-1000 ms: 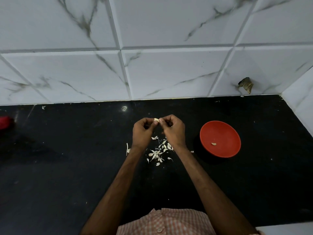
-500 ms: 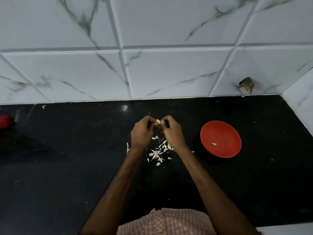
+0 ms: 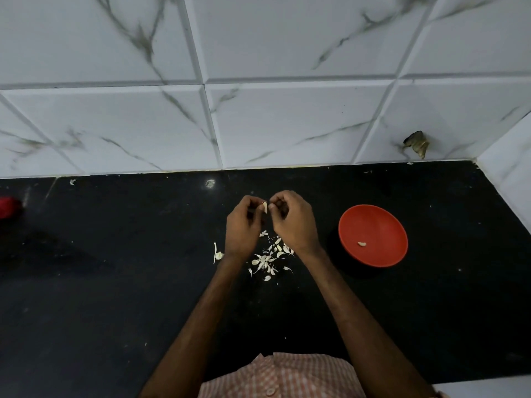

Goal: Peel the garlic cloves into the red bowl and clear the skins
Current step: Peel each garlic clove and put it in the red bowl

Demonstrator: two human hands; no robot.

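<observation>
You have the garlic clove up between your two hands, above the black surface and a little towards the tiled wall. Your left hand grips it from the left with curled fingers. Your right hand meets it from the right, fingertips pinched on its top edge. Only a pale sliver of the clove shows in the gap; the rest is covered by your fingers, so you cannot tell how much skin is on it.

Both hands are held knuckles up, the wrists apart and the fingertips nearly touching, with the forearms running back to your checked shirt at the bottom edge.

The loose skins lie scattered on the surface directly under and between your wrists, partly hidden by them. A stray bit lies just left of your left wrist.

The red bowl stands to the right of your right hand, apart from it, with one peeled clove inside. A red object is cut off at the far left edge, too little of it showing to identify.
</observation>
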